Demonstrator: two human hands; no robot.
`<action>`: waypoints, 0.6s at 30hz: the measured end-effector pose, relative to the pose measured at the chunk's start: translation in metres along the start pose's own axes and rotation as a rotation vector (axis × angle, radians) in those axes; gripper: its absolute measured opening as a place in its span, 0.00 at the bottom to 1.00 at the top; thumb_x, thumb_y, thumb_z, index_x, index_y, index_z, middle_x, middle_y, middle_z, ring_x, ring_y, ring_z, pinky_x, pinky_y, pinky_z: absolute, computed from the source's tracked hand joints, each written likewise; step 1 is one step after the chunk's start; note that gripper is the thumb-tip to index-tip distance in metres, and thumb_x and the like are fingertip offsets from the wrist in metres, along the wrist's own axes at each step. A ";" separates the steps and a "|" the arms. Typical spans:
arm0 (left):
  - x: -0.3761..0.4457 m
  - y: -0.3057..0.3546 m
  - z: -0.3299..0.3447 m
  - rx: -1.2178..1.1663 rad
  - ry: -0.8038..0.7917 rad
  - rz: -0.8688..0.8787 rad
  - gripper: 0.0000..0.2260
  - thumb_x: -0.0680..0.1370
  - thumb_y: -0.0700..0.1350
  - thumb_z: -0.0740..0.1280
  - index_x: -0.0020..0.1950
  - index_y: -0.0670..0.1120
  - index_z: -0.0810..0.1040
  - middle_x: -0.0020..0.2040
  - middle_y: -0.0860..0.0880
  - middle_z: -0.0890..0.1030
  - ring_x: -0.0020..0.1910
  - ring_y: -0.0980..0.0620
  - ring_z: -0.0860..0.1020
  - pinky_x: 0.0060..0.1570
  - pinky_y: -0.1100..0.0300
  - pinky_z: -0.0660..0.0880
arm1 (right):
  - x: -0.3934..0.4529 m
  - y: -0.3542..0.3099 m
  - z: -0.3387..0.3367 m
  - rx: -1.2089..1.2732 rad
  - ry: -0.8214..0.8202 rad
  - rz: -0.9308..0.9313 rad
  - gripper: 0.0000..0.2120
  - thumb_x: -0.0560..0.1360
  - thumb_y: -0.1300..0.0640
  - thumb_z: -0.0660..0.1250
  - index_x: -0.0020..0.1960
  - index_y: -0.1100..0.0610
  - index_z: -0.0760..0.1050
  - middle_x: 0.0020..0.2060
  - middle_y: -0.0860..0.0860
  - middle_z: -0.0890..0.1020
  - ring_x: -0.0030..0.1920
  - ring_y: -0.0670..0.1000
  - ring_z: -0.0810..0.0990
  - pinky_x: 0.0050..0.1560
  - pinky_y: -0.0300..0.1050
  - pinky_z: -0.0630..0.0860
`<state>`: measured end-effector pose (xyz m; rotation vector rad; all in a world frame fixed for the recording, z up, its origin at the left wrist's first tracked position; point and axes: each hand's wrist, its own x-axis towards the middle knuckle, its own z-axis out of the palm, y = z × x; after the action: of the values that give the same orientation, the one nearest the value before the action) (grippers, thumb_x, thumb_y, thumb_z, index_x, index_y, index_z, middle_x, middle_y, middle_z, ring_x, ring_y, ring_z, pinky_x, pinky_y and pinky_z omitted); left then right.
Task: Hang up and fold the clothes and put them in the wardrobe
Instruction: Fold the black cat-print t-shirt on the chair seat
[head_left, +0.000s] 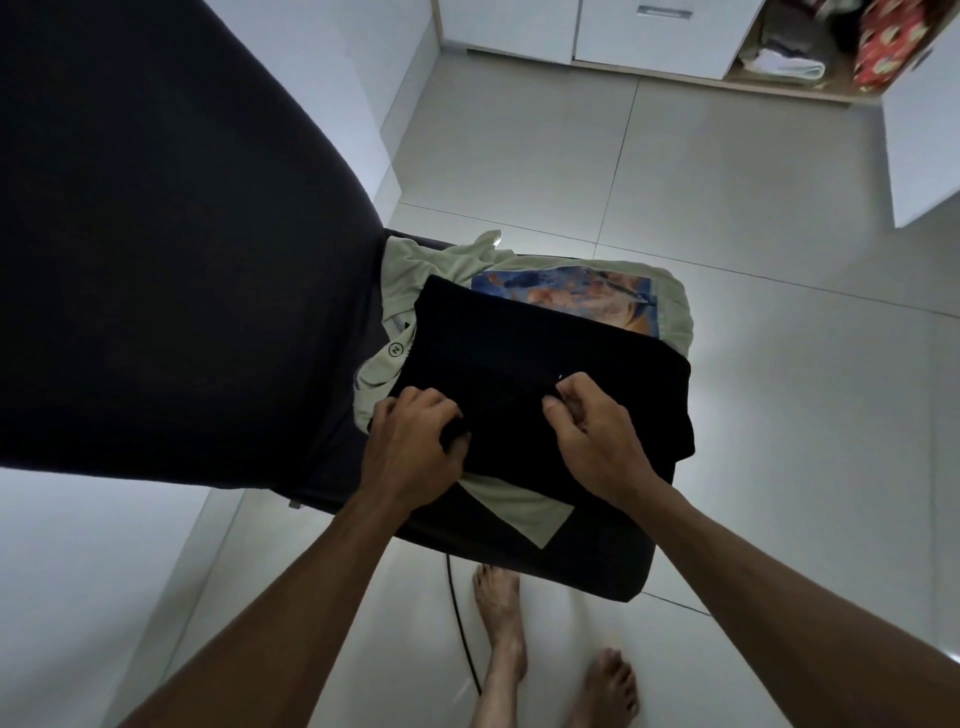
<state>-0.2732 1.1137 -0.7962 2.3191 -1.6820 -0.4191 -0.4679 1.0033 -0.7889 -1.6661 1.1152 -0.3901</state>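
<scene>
**Black garment mid-fold, wardrobe trip not yet made**

Black fabric is the story right now: a dark garment (524, 374) lies on top of a pale green T-shirt (447, 270) with a blue-and-orange print, both spread over the near end of a dark upholstered seat (597, 556). Its exact type I cannot tell; it is too dark to read.

Both hands are on it. The left hand (415, 441) has fingers curled round a bunch of the black cloth at the garment's near-left corner, and the right hand (597, 421) pinches a fold of it toward the near-right side, thumb and fingers closed on the fabric. Between them a diagonal crease runs across the cloth, so the fold looks under way and not finished.

Across the tiled floor (727, 364), well apart from the seat, the wardrobe (779, 78) stands open at its lower compartment, with folded clothes (784, 65) already stacked on the bottom shelf beside something red and patterned. So part of the job appears done.

What is left, by my read: finish folding the black piece, deal with the green shirt beneath it, and carry both over. No hanger shows anywhere in view.
</scene>
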 end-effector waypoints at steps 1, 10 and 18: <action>0.006 -0.001 -0.004 -0.111 0.023 -0.065 0.06 0.74 0.50 0.72 0.48 0.51 0.81 0.45 0.57 0.81 0.48 0.54 0.78 0.56 0.47 0.74 | 0.003 0.001 -0.002 0.011 0.013 0.031 0.10 0.82 0.55 0.63 0.42 0.51 0.70 0.26 0.44 0.72 0.26 0.43 0.69 0.29 0.40 0.67; 0.079 -0.008 -0.034 -0.892 -0.129 -0.595 0.16 0.75 0.60 0.71 0.52 0.49 0.82 0.46 0.52 0.87 0.49 0.52 0.85 0.57 0.49 0.80 | 0.044 -0.003 -0.010 0.026 0.142 0.233 0.11 0.82 0.45 0.62 0.54 0.54 0.73 0.38 0.45 0.78 0.36 0.42 0.76 0.36 0.37 0.71; 0.088 -0.002 -0.003 -0.536 0.098 -0.526 0.11 0.82 0.52 0.64 0.44 0.47 0.77 0.37 0.50 0.79 0.37 0.54 0.77 0.40 0.55 0.76 | 0.065 0.002 -0.001 -0.232 0.251 0.343 0.15 0.81 0.39 0.59 0.55 0.49 0.72 0.43 0.50 0.80 0.44 0.54 0.80 0.42 0.48 0.74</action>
<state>-0.2445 1.0309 -0.8021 2.2719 -0.7600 -0.7324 -0.4360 0.9497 -0.8074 -1.6120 1.6559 -0.2591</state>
